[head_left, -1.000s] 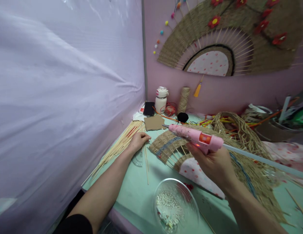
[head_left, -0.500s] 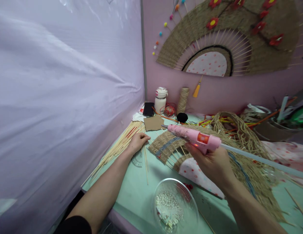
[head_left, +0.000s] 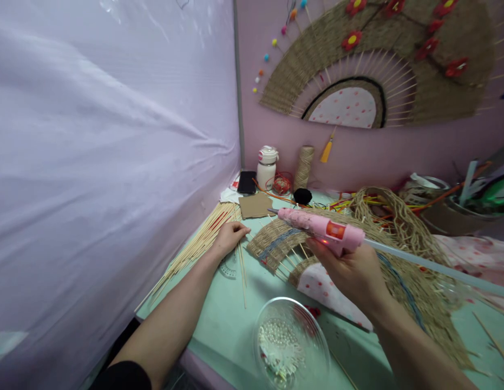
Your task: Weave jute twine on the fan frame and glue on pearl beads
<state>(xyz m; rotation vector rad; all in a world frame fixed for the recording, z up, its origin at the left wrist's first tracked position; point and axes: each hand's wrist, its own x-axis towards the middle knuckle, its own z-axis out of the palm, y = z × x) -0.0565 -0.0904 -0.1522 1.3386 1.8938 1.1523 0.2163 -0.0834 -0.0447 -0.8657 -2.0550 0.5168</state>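
My right hand (head_left: 355,276) is wrapped round the handle of a pink glue gun (head_left: 316,223). Its nozzle points left, an orange light glows on its body, and a long translucent glue stick (head_left: 430,265) runs out of its back. Under it lies a woven twine fan (head_left: 272,246) with blue bands, bare ribs and a white dotted cloth centre (head_left: 322,284). My left hand (head_left: 229,238) rests near the fan's left edge, thumb and forefinger pinched by a rib tip; what they hold is too small to make out.
Left lie many thin bamboo sticks (head_left: 195,244) and a clear protractor (head_left: 228,268). In front stands a clear bowl (head_left: 325,346) with pearl beads. Behind are cardboard (head_left: 255,207), a white bottle (head_left: 267,174), a twine spool (head_left: 304,168) and loose twine (head_left: 410,222). A finished fan (head_left: 300,76) hangs above.
Both hands hold nearly the same pose. The glue gun has shifted very slightly left in the picture, along with a small shift of the whole view.
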